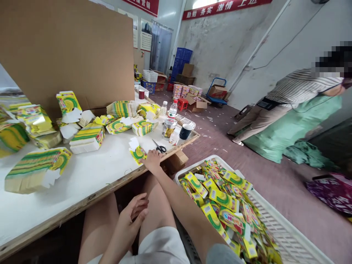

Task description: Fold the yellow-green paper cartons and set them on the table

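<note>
White tabletop (90, 174), wooden edge, person seated at it. Right hand (153, 160) at the table edge, fingertips touching a flat yellow-and-green printed paper carton with white flaps (136, 152); carton lies on the tabletop, cannot tell whether it is pinched or only touched. Left hand (135, 212) above the lap, fingers loosely curled, nothing seen in it. Black-handled scissors (161, 149) lie just beyond the right hand.

Containers. Beside the person's right leg, a white plastic slatted tray (272, 211): heaped with yellow-green cartons (223, 198), jumbled at all angles, the slatted floor showing at the far side. On the table near its right end: a clear jar with a silvery lid (168, 127), yellow showing at its side; a dark blue mug (185, 131), contents not made out; a clear plastic bottle with a red cap (173, 109).

Left on the table, thick bundles of stacked yellow-green cartons (35, 168).

Floor beyond: an open brown cardboard box (198, 107) with small pinkish packets inside. A co-worker (291, 86) bends over a large pale-green sack (291, 126); its contents are hidden.
</note>
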Motion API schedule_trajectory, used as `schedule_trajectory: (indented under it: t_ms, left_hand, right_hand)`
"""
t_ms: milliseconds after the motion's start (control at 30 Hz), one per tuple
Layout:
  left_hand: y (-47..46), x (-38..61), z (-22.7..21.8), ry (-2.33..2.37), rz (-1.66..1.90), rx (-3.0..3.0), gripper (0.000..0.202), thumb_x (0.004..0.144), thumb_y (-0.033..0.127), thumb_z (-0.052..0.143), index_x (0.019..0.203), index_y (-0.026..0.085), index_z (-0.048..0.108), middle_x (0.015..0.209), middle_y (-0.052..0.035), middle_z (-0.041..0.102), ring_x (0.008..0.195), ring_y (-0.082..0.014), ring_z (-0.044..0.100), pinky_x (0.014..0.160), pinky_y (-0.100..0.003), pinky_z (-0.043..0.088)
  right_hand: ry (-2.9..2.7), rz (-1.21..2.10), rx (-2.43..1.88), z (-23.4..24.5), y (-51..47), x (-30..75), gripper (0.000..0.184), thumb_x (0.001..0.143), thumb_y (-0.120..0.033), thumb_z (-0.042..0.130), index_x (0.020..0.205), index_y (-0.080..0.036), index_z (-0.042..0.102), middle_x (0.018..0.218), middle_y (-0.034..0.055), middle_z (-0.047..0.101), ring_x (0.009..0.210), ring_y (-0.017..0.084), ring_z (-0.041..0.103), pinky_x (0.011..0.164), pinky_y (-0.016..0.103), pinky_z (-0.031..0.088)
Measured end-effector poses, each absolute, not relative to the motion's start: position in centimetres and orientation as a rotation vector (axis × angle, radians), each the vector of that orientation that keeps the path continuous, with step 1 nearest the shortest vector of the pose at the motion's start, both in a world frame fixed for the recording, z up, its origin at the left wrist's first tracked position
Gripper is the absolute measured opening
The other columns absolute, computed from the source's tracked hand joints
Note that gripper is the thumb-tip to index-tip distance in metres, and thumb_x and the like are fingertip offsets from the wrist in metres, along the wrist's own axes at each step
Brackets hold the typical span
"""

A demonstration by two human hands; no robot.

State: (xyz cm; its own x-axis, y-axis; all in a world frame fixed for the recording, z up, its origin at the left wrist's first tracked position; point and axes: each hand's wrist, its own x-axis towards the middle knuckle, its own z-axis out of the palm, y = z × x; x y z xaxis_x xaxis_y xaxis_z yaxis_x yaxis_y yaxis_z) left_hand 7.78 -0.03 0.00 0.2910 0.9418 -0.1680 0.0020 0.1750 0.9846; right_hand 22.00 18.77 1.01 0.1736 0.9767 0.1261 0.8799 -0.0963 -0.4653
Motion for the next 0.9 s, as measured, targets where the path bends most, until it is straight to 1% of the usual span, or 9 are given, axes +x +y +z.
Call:
schedule_trajectory:
  t_ms: [67, 167, 333, 500, 600, 667, 767, 833, 900]
  left_hand:
    - [0.0, 7.5, -0.1, 1.058, 0.883, 1.190, 0.047, 0.083, 0.044, 0.062, 0.123, 0.020, 0.055, 0.114, -0.0160, 0.069, 0.111, -0.0275, 0.065, 0.095, -0.041, 0.051]
    - [0.1, 7.5, -0.1, 1.047, 0.892, 1.194, 0.046, 0.083, 0.043, 0.062, 0.122, 0.019, 0.056, 0.112, -0.0156, 0.070, 0.109, -0.0268, 0.066, 0.094, -0.040, 0.052]
    - [0.6, 7.3, 0.1, 1.055, 0.979, 1.160, 0.047, 0.080, 0.044, 0.066, 0.118, 0.018, 0.058, 0.108, -0.0152, 0.072, 0.104, -0.0265, 0.068, 0.093, -0.039, 0.053]
    - [1.9, 5.7, 0.7, 1.163, 1.175, 1.026, 0.049, 0.075, 0.047, 0.070, 0.112, 0.017, 0.060, 0.102, -0.0135, 0.074, 0.096, -0.0267, 0.071, 0.088, -0.040, 0.055]
    - [3.7, 5.1, 1.3, 1.174, 1.297, 0.946, 0.049, 0.077, 0.047, 0.069, 0.114, 0.017, 0.059, 0.103, -0.0127, 0.074, 0.092, -0.0258, 0.071, 0.088, -0.041, 0.055]
    - [5.4, 5.3, 1.4, 1.174, 1.341, 0.944, 0.046, 0.078, 0.046, 0.069, 0.114, 0.018, 0.059, 0.108, -0.0123, 0.072, 0.097, -0.0260, 0.070, 0.092, -0.042, 0.053]
    - [8.1, 5.8, 1.1, 1.195, 1.371, 0.946, 0.045, 0.072, 0.039, 0.076, 0.111, 0.021, 0.061, 0.117, -0.0105, 0.068, 0.109, -0.0261, 0.065, 0.098, -0.040, 0.049]
    - [9.5, 6.3, 0.9, 1.201, 1.361, 0.917, 0.048, 0.069, 0.034, 0.080, 0.111, 0.021, 0.061, 0.115, -0.0098, 0.067, 0.104, -0.0250, 0.067, 0.096, -0.040, 0.050]
    - [10.1, 6.8, 0.9, 1.190, 1.328, 0.858, 0.046, 0.072, 0.035, 0.078, 0.110, 0.019, 0.059, 0.102, -0.0089, 0.069, 0.085, -0.0231, 0.073, 0.087, -0.042, 0.056]
  right_hand:
    - [-1.725, 0.318, -2.061, 0.4, 19.3, 21.2, 0.041, 0.080, -0.044, 0.071, 0.103, -0.010, 0.066, 0.113, 0.0151, 0.064, 0.113, 0.033, 0.054, 0.101, 0.054, 0.034]
    - [-1.667, 0.357, -2.068, -0.3, 19.6, 21.1, 0.032, 0.091, -0.037, 0.062, 0.114, -0.015, 0.061, 0.122, 0.0086, 0.061, 0.113, 0.026, 0.056, 0.099, 0.051, 0.042]
    - [-1.559, 0.493, -1.912, -0.4, 19.5, 22.2, 0.029, 0.093, -0.032, 0.060, 0.117, -0.016, 0.059, 0.119, 0.0078, 0.062, 0.103, 0.022, 0.062, 0.088, 0.044, 0.053]
    - [-1.375, 0.655, -1.627, 0.3, 17.6, 23.2, 0.022, 0.093, -0.032, 0.060, 0.106, -0.014, 0.062, 0.100, 0.0045, 0.067, 0.084, 0.016, 0.065, 0.076, 0.035, 0.055]
    - [-1.276, 0.764, -1.441, 0.2, 15.5, 23.3, 0.019, 0.084, -0.033, 0.066, 0.093, -0.016, 0.062, 0.084, 0.0022, 0.068, 0.073, 0.015, 0.063, 0.068, 0.028, 0.052]
    - [-1.212, 0.845, -1.340, -0.1, 14.4, 23.2, 0.020, 0.078, -0.035, 0.068, 0.087, -0.019, 0.060, 0.077, 0.0012, 0.067, 0.068, 0.015, 0.061, 0.064, 0.027, 0.050]
    - [-1.112, 0.971, -1.219, -0.9, 13.7, 23.1, 0.024, 0.076, -0.040, 0.070, 0.080, -0.020, 0.056, 0.070, -0.0012, 0.063, 0.061, 0.014, 0.059, 0.059, 0.027, 0.049]
    - [-1.058, 1.055, -1.145, -1.1, 13.6, 23.3, 0.027, 0.078, -0.041, 0.069, 0.078, -0.019, 0.054, 0.070, -0.0025, 0.061, 0.059, 0.012, 0.057, 0.058, 0.026, 0.048]
    - [-1.016, 1.130, -1.073, -1.0, 13.4, 23.6, 0.029, 0.078, -0.043, 0.070, 0.077, -0.018, 0.054, 0.070, -0.0032, 0.061, 0.058, 0.011, 0.055, 0.058, 0.026, 0.048]
